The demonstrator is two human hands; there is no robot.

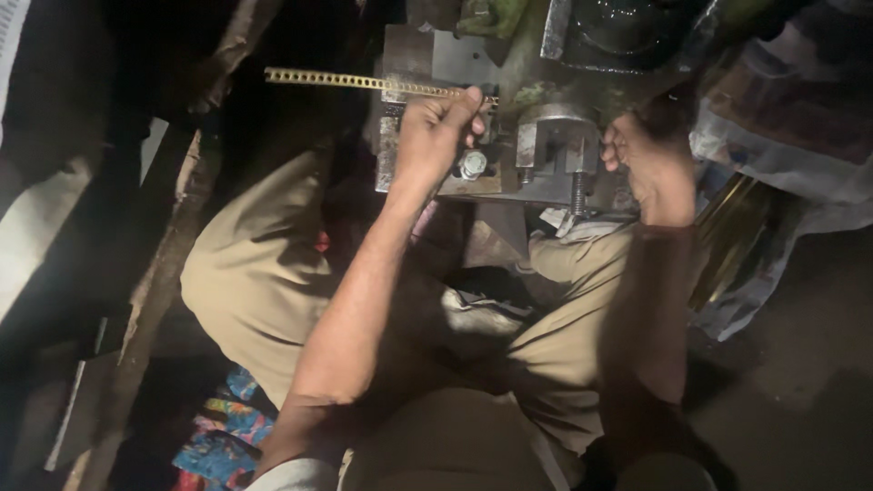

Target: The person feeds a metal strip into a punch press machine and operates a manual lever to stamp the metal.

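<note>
Head view: a seated person feeds a punched brass strip (364,83) into a small metal press (546,145).

The left hand (436,136) pinches the strip between thumb and curled fingers (468,102), right at the mouth of the press. Most of the strip juts out level to the left, probably so its row of holes lines up with the tool. The hand rests against the press's steel plate (427,55), just above a bolt (473,165), which likely steadies the grip. The right hand (650,168) is blurred at the right side of the press; its fingers look curled, but what they grasp cannot be told. Both knees in tan trousers (264,273) flank the press.
</note>
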